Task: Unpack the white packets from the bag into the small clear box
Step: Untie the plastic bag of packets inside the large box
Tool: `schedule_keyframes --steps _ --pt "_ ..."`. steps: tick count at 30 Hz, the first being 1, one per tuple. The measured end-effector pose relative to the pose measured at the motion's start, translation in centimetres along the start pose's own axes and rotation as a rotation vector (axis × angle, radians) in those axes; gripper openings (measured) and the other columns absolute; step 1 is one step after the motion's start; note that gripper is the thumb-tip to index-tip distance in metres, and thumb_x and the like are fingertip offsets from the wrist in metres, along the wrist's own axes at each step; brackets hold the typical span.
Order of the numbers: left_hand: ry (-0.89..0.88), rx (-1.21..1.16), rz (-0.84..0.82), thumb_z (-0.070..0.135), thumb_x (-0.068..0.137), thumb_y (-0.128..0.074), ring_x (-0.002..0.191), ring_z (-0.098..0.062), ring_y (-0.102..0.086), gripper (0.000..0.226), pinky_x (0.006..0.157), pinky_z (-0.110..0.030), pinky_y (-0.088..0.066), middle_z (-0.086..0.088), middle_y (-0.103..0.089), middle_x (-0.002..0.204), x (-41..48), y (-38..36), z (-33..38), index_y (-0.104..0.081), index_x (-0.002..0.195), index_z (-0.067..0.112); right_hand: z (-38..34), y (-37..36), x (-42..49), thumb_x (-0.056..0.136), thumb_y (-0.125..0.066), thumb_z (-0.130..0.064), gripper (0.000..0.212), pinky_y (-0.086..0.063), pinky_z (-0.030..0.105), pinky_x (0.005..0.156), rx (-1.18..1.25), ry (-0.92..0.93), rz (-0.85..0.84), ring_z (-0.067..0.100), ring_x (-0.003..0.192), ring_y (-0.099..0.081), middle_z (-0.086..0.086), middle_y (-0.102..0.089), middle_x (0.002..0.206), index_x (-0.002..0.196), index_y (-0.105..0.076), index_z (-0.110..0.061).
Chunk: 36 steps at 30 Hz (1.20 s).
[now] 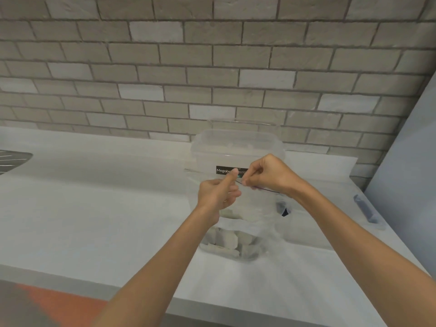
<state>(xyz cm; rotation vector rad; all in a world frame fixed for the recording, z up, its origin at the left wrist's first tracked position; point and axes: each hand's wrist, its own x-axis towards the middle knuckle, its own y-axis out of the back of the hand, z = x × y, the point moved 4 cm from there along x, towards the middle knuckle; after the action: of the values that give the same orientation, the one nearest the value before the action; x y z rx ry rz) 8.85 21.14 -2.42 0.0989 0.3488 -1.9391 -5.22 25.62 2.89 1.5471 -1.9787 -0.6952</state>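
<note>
Both hands' fingers pinching bag (245, 208) top seam; left hand (218, 194), right hand (266, 175); packets (226, 241) inside.

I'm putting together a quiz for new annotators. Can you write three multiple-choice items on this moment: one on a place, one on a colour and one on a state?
1. Where does the clear box stand relative to the bag?
A. behind it, farther from the person
B. left of it, by the sink
C. in front of it, at the counter edge

2. What colour is the label on the clear box?
A. red
B. black
C. yellow

3. What are the left hand and the right hand doing?
A. both pinch the bag's top edge
B. both lie flat on the counter
C. one lifts the box

Answers:
1 A, the box rises beyond the bag's top.
2 B, it is black with white lettering.
3 A, the fingers of both hands close on the bag's rim.
</note>
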Motion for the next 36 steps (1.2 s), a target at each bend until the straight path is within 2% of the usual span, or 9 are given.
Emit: schedule_keyframes --steps 3,6,9,12,16,21,25,31,36 --pt "0.064 -0.151 -0.037 0.01 0.085 -0.07 0.074 -0.018 -0.072 0.024 0.066 -0.021 -0.058 -0.014 -0.072 0.084 0.4 0.0 -0.5 -0.064 0.1 -0.008 -0.3 -0.5 -0.1 0.072 -0.082 -0.013 0.008 -0.045 0.012 0.055 -0.051 0.033 -0.037 -0.001 0.053 -0.056 -0.002 -0.069 0.064 0.077 -0.075 -0.013" --pt "0.109 -0.235 -0.081 -0.004 0.084 -0.066 0.066 -0.017 -0.072 0.011 0.061 -0.022 -0.058 -0.014 -0.071 0.077 0.5 0.0 -0.7 -0.061 0.094 -0.006 0.0 -0.8 -0.2 0.078 -0.077 -0.012 0.008 -0.05 0.013 0.055 -0.036 0.035 -0.023 0.004 0.062 -0.059 -0.001 -0.069 0.071 0.086 -0.075 -0.012" --pt "0.091 -0.234 -0.083 -0.001 0.083 -0.069 0.066 -0.015 -0.071 0.012 0.064 -0.02 -0.058 -0.013 -0.07 0.074 0.5 0.2 -0.8 -0.058 0.08 0.002 0.2 -0.6 -0.1 0.083 -0.068 -0.009 0.011 -0.05 0.012 0.057 -0.064 0.045 0.047 0.005 0.065 -0.061 -0.007 -0.066 0.067 0.091 -0.074 -0.013" --pt "0.041 -0.194 -0.078 0.005 0.084 -0.07 0.06 -0.011 -0.068 0.012 0.06 -0.018 -0.054 -0.006 -0.07 0.064 0.5 0.1 -0.7 -0.059 0.079 0.005 0.1 -0.8 -0.2 0.083 -0.07 -0.018 0.008 -0.046 0.014 0.062 -0.109 0.071 0.046 -0.004 0.064 -0.06 -0.013 -0.067 0.066 0.088 -0.077 -0.017" --pt "0.011 -0.178 -0.064 0.015 0.083 -0.074 0.054 -0.008 -0.063 0.018 0.056 -0.018 -0.052 -0.003 -0.065 0.061 0.9 -0.2 -0.8 -0.059 0.082 0.005 0.1 -1.1 -0.1 0.082 -0.073 -0.03 0.012 -0.049 0.029 0.07 -0.118 0.074 0.055 0.013 0.071 -0.063 0.002 -0.072 0.075 0.081 -0.077 -0.02" --pt "0.027 -0.203 -0.097 0.022 0.08 -0.076 0.055 -0.01 -0.06 0.022 0.058 -0.02 -0.052 -0.005 -0.063 0.064 1.1 -0.2 -1.1 -0.061 0.076 0.006 -0.2 -0.7 0.0 0.083 -0.068 -0.022 0.015 -0.042 0.02 0.057 -0.091 0.051 0.014 0.001 0.052 -0.05 -0.006 -0.061 0.055 0.072 -0.075 -0.015" --pt "-0.001 -0.163 -0.126 0.017 0.08 -0.076 0.055 -0.01 -0.061 0.019 0.056 -0.019 -0.05 -0.005 -0.064 0.062 1.0 -0.3 -0.8 -0.063 0.081 0.003 -0.2 -0.2 0.6 0.084 -0.063 -0.016 0.015 -0.046 0.016 0.062 -0.18 0.052 0.08 0.004 0.068 -0.061 -0.003 -0.071 0.069 0.075 -0.074 -0.014" --pt "-0.025 0.014 -0.008 0.01 0.081 -0.072 0.05 -0.01 -0.061 0.017 0.051 -0.019 -0.048 -0.007 -0.063 0.063 0.9 0.0 -1.1 -0.057 0.073 0.007 0.1 0.3 1.7 0.085 -0.058 -0.009 0.017 -0.039 0.006 0.054 -0.277 0.065 0.178 0.01 0.074 -0.06 0.0 -0.069 0.073 0.079 -0.072 -0.005" --pt "-0.256 0.286 0.221 0.032 0.076 -0.076 0.069 -0.019 -0.068 0.034 0.067 -0.035 -0.054 -0.001 -0.061 0.08 1.0 1.1 -0.1 -0.048 0.088 0.017 0.2 -0.3 2.0 0.088 -0.058 -0.015 0.016 -0.043 0.014 0.06 -0.256 0.071 0.127 0.01 0.077 -0.061 -0.003 -0.069 0.076 0.082 -0.073 -0.01"
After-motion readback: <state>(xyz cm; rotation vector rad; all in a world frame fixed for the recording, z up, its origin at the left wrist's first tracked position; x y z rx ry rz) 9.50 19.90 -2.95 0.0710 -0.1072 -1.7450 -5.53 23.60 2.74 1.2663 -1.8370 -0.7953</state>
